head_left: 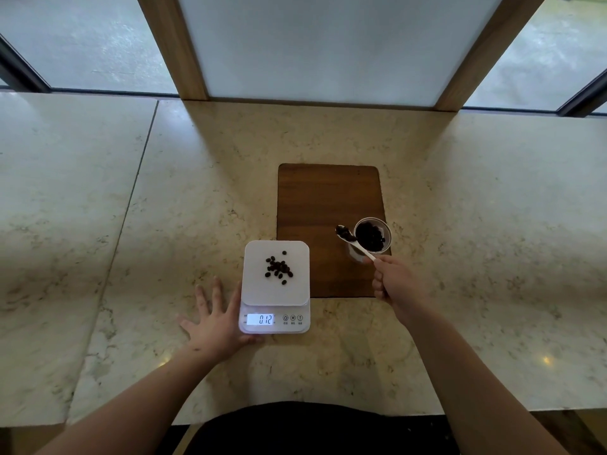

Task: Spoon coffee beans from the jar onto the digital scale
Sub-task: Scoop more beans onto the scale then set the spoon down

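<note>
The left hand (215,323) lies flat on the marble counter (164,208) with its fingers spread, its thumb side touching the left edge of the white digital scale (276,287). On the scale's platform sits a small heap of coffee beans (278,268), and the lit display below reads 0.12. Just right of the scale lies a dark wooden board (328,198). Above the board's near right part a white spoon (353,243) carries a few beans in its bowl, beside the rim of the clear jar (372,238), which stands on the board's right edge, holding more beans. The right hand (399,285) pinches the spoon's handle end between closed fingers
</note>
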`<state>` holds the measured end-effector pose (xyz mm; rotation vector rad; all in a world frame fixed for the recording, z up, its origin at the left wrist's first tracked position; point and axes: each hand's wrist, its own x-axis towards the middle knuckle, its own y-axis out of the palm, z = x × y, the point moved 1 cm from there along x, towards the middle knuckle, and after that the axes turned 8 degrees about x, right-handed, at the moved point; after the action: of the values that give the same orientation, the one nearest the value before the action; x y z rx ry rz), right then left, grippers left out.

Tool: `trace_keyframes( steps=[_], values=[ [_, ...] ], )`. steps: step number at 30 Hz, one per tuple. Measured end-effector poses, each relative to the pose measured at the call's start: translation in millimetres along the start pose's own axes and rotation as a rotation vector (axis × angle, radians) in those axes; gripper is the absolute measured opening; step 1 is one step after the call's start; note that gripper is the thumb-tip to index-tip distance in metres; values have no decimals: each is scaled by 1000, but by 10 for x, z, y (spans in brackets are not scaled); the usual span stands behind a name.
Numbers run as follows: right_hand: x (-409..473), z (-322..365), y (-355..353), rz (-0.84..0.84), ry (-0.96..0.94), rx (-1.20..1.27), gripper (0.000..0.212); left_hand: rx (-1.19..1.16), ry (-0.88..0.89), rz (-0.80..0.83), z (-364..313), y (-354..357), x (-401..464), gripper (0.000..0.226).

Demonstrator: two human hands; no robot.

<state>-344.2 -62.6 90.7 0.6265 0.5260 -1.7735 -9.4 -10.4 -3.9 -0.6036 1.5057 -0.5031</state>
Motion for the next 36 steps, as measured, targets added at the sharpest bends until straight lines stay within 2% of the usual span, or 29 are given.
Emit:
trace_keyframes(
  steps=[14,36],
  values=[
    [18,-345,613,109,102,-171,32,-42,31,-3,29,50,52,139],
    [145,-432,757,158,59,-318,33,10,20,49,-10,1,4,135]
  ],
)
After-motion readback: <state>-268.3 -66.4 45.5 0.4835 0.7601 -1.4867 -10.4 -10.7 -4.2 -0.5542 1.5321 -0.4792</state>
